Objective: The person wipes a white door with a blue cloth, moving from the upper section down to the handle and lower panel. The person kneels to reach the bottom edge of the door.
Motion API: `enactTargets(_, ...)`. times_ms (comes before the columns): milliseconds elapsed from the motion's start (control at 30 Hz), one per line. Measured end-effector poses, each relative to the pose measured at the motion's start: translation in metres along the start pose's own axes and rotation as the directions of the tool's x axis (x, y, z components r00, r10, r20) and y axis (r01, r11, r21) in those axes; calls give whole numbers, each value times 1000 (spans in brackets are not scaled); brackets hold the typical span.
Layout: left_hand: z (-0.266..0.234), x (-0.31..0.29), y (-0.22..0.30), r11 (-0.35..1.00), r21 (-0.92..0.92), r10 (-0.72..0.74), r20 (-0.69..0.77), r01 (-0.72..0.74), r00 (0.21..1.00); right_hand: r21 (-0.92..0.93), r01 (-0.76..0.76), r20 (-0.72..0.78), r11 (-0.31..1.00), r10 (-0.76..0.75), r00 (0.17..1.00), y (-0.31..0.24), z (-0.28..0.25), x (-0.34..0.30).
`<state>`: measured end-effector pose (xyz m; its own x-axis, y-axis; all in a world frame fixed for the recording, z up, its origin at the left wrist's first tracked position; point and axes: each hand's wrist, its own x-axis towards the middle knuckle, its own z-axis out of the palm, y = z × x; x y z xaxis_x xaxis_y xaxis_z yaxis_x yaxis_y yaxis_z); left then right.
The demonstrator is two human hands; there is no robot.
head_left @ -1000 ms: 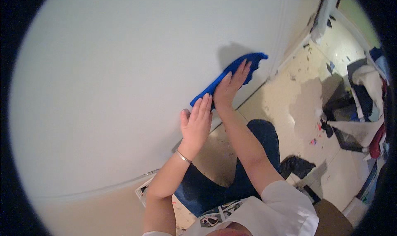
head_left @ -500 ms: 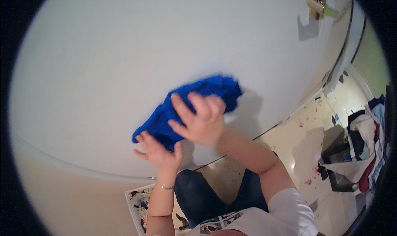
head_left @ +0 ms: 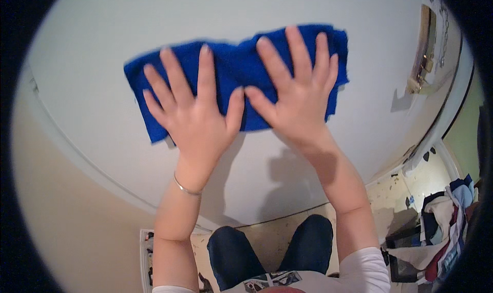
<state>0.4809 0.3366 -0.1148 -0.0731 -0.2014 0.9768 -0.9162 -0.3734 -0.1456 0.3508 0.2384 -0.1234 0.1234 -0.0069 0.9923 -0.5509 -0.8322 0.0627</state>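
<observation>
A blue cloth (head_left: 236, 67) is spread against a white door (head_left: 128, 16), wider than it is tall. My left hand (head_left: 197, 116) presses on its left half, fingers spread flat; a thin bracelet (head_left: 186, 189) circles that wrist. On the right half lies my right hand (head_left: 300, 95), also flat with its fingers apart. The two thumb tips nearly meet near the middle of the cloth. Both palms cover parts of the fabric, and its ragged right edge sticks out past my right hand.
A brass-coloured latch (head_left: 425, 59) and a chain are at the door's right edge. Heaped clothes (head_left: 441, 226) hang over a dark crate at lower right. A white-rimmed tray (head_left: 145, 257) stands at lower left. Small scraps lie on the tiled floor (head_left: 382, 198).
Both hands have moved up the door with the cloth. The cloth, bunched and slanted before, is now spread wider and more level, and the hands lie flat side by side on it.
</observation>
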Motion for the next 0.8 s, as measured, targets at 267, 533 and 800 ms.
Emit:
enactTargets(267,0,-15,-14,998,-43,-54,50,56,997,106,58,-39,993,-54,998,-16,22,-32)
enactTargets(533,6,-256,-89,957,-12,-287,101,290,952,66,469,297,881,-466,833,-92,44,-195)
enactTargets(800,-21,-171,-148,908,-52,-417,-45,415,908,186,533,369,825,-562,740,-158,59,-74)
